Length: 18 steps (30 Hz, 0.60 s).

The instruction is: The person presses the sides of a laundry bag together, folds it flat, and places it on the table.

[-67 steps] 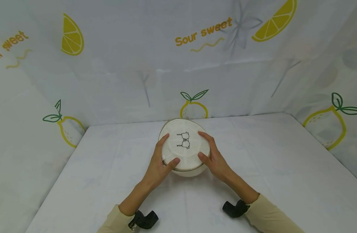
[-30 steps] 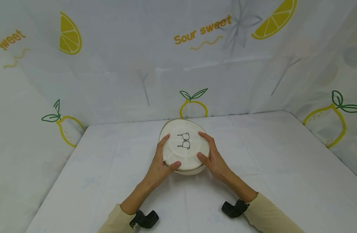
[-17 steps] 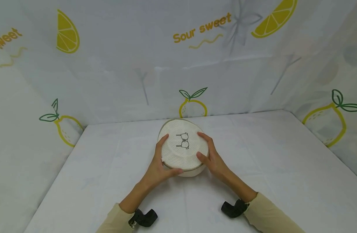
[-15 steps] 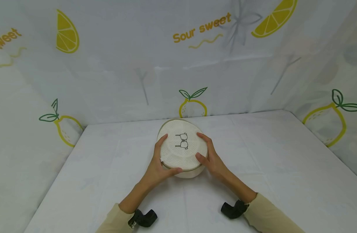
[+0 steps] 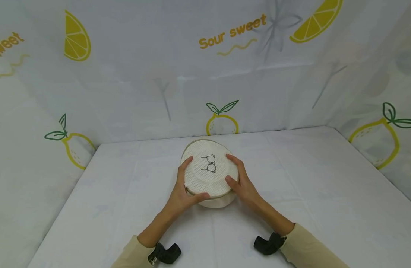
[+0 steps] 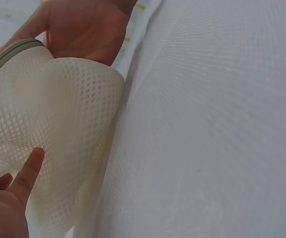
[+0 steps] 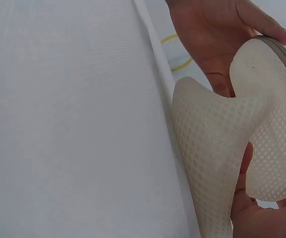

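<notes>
A round cream mesh laundry bag [image 5: 206, 182] stands at the middle of the table, its top face tipped toward me. Printed on that face is a small black bra outline. My left hand [image 5: 179, 196] grips the bag's left side, thumb along the near rim and a finger on the top. On the right side my right hand [image 5: 248, 189] holds it, thumb and forefinger on the top face. A greenish zipper [image 6: 10, 58] runs around the rim. Below it the mesh side wall [image 7: 210, 134] is soft and dented inward. The other fingers are mostly hidden behind the bag.
A white cloth [image 5: 312, 193] covers the table. White curtains printed with lemons [image 5: 223, 124] rise at the back and both sides. Black wrist mounts [image 5: 168, 254] sit on both forearms near the beige sleeves.
The left thumb has slid from the top face down to the near rim. Bag and hands have shifted slightly left and toward me, and more of the near side wall shows.
</notes>
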{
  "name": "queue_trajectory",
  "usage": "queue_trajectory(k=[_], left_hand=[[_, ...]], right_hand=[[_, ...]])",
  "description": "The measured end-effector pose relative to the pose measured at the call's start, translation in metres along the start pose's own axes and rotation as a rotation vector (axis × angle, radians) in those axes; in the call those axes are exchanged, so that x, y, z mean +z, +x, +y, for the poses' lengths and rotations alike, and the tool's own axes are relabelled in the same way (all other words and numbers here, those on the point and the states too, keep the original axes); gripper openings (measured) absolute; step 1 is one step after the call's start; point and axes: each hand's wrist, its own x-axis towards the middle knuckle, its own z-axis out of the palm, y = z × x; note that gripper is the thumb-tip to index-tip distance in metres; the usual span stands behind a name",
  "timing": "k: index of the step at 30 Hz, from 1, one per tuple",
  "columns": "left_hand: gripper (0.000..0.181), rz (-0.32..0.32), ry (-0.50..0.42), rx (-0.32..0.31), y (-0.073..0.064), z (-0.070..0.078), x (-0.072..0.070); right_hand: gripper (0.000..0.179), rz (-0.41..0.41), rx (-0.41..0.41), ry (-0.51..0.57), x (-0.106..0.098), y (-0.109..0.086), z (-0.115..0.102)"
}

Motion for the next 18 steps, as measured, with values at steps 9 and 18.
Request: queue_trajectory(k=[9, 18], left_hand=[[0.106, 0.008, -0.004, -0.006, -0.0010, -0.0011, 0.0045], [0.106, -0.006, -0.002, 0.004, -0.0015, -0.0037, 0.0064]], right_hand=[[0.059, -0.008, 0.021, 0.194, 0.0042, -0.0016, 0.0028], [0.058, -0.006, -0.016, 0.304, 0.0060, -0.0030, 0.0050]])
